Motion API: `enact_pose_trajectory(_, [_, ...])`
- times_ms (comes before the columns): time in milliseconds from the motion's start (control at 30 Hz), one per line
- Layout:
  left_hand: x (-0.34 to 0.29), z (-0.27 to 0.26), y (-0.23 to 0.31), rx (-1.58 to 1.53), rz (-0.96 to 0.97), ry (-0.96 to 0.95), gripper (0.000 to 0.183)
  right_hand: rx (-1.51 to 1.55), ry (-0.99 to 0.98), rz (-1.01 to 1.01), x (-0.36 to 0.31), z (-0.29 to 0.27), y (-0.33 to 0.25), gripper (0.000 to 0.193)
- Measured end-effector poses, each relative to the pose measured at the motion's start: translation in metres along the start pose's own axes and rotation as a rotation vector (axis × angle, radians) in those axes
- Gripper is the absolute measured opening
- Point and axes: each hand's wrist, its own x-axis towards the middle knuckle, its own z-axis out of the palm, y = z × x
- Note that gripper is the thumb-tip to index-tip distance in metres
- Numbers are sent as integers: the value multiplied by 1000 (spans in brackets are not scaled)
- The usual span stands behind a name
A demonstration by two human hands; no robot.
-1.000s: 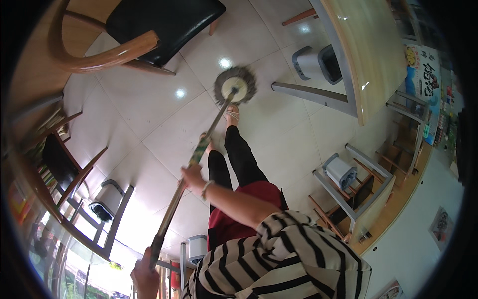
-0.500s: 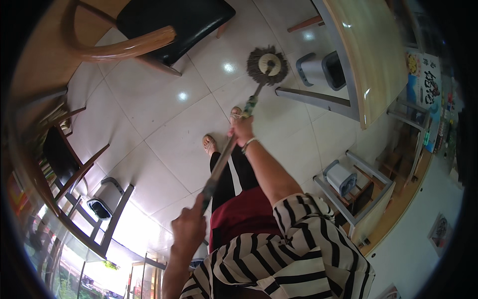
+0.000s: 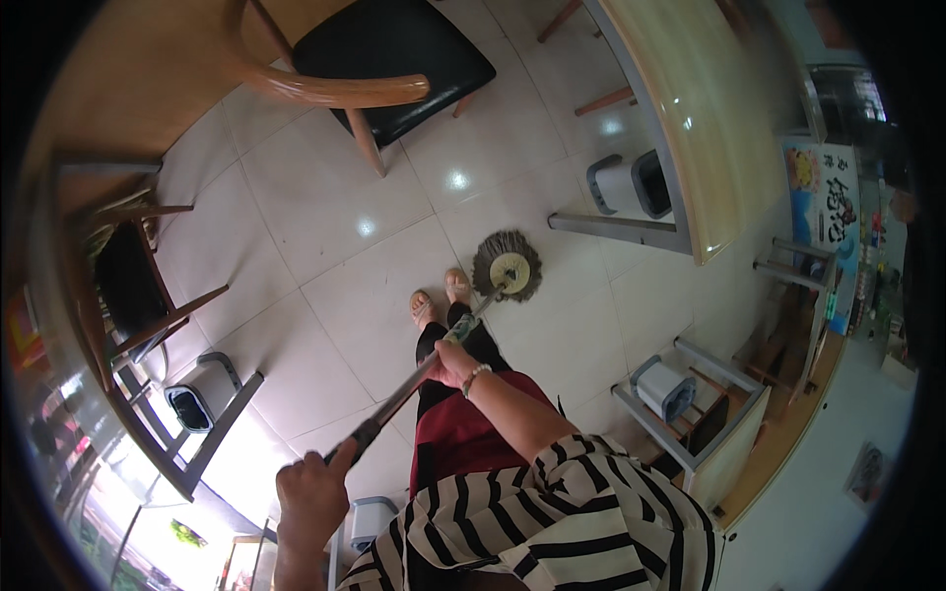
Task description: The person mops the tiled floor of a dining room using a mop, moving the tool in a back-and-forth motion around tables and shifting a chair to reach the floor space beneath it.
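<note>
A round mop (image 3: 527, 248) with grey strands and a pale disc rests on the tiled floor, just right of my sandalled feet. Its long pole slants back toward me to the lower left. Around the pole's dark upper end my left hand (image 3: 313, 495) is closed, with the thumb lying along it. Lower on the pole, beside a green patterned section, my right hand (image 3: 454, 364) is wrapped round it. A bracelet circles my right wrist.
A black-seated wooden chair (image 3: 394, 59) stands ahead. To the right is a table (image 3: 724, 148) with a grey bin (image 3: 631, 185) by its leg. Another grey bin (image 3: 662, 387) is at right, one more bin (image 3: 202, 392) at left, near a dark chair (image 3: 133, 281).
The mop head has been drawn back closer to my feet. Both hands have moved down and left with the pole, still gripping it.
</note>
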Motion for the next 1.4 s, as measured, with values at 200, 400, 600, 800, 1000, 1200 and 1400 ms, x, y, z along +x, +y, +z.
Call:
enact_pose_trajectory(200, [-46,0,3,-93,-267,80,35,-277,-133,7,12,33,7,19])
enact_pose_trajectory(400, [-99,-38,17,-257,-673,-196,47,-848,-258,149,-8,115,39,30])
enact_pose_trajectory(600, [-74,-84,37,-304,-799,-57,42,-1434,-459,-1573,-100,203,-88,68])
enact_pose_trajectory(800, [-37,-119,71,-268,-841,-2,35,-1826,242,-1976,-158,287,-298,72])
enact_pose_trajectory(1000, [-10,-136,103,-224,-867,98,37,-2179,-198,-1514,-140,276,-344,47])
enact_pose_trajectory(1200, [-15,-126,105,-253,-828,65,24,-2310,21,-1379,-217,174,-438,43])
enact_pose_trajectory(1400, [3,-144,109,-197,-889,99,36,-2215,230,-1335,-233,28,-437,46])
